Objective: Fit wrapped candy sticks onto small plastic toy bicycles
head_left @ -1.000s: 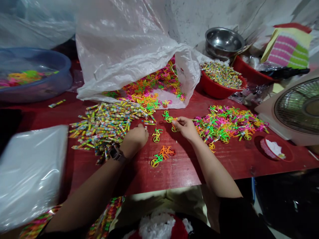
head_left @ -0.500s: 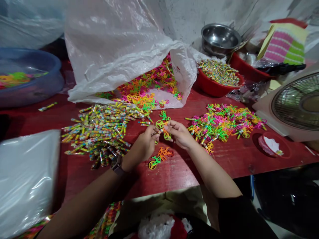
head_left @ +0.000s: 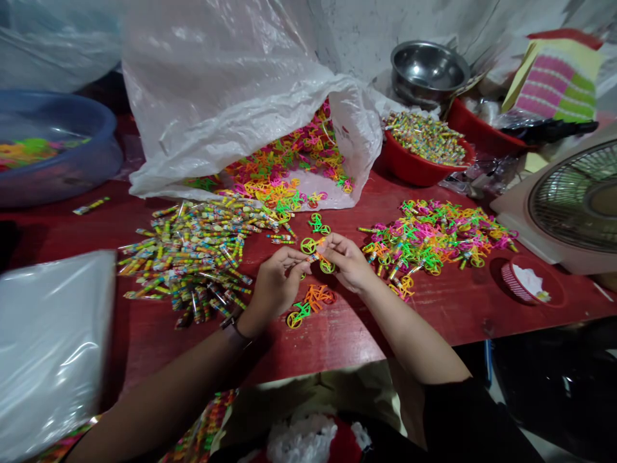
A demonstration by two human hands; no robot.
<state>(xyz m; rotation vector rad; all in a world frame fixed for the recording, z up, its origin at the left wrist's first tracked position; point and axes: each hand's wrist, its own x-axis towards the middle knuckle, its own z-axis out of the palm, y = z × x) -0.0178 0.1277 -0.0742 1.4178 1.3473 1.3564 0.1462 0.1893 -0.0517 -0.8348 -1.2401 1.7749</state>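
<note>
Both hands meet over the red table (head_left: pixel 347 328). My right hand (head_left: pixel 349 260) pinches a small green and orange toy bicycle (head_left: pixel 315 251) by its frame. My left hand (head_left: pixel 274 283), with a watch on the wrist, has its fingertips pinched at the same toy bicycle, perhaps with a thin candy stick that I cannot make out. Below the hands an orange and green toy bicycle (head_left: pixel 311 303) lies on the table. Another green bicycle (head_left: pixel 319 224) lies just beyond them. A heap of wrapped candy sticks (head_left: pixel 197 251) is left of my hands.
A pile of finished toy bicycles (head_left: pixel 434 239) lies to the right. An open white plastic bag (head_left: pixel 231 96) spills more bicycles behind. Red bowl of candies (head_left: pixel 424 151), steel bowl (head_left: pixel 428 67), blue basin (head_left: pixel 53 148), fan (head_left: pixel 573 199), small red lid (head_left: pixel 527 283), clear bags (head_left: pixel 48 347) surround.
My left hand left the candy heap and came to the toy bicycle that my right hand lifted toward me. Both hands now hold it together.
</note>
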